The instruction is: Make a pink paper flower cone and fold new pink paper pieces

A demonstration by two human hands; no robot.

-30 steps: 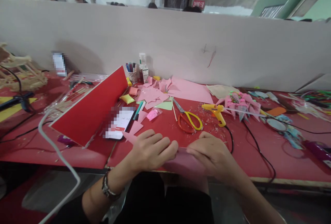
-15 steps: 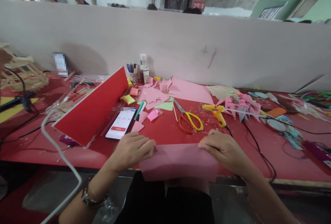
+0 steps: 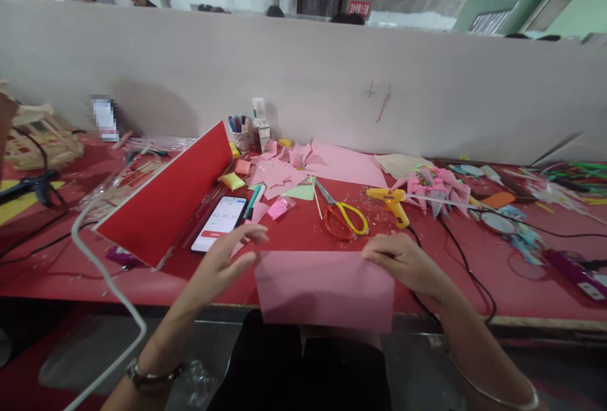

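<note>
A pink sheet of paper (image 3: pixel 327 288) hangs over the front edge of the red table. My right hand (image 3: pixel 396 259) pinches its upper right corner. Beside its upper left corner, my left hand (image 3: pixel 232 262) is open, thumb and fingers apart, not gripping the sheet. Scissors (image 3: pixel 346 215) with red and yellow handles lie beyond the paper. To their right is a yellow glue gun (image 3: pixel 391 202) with a clear glue stick in it. A phone (image 3: pixel 219 224) showing a timer lies just past my left hand.
A red board (image 3: pixel 165 202) stands slanted at left, with a white cable (image 3: pixel 102 272) nearby. Pink paper scraps (image 3: pixel 275 171), a pen cup (image 3: pixel 241 139) and a bottle (image 3: pixel 260 123) stand toward the grey partition (image 3: pixel 303 76). A pink paper craft (image 3: pixel 434 190) sits right.
My left hand has let go of the paper's left corner and opened, moving slightly left. The sheet now shows flatter and wider, still pinched by my right hand. The view has shifted a little.
</note>
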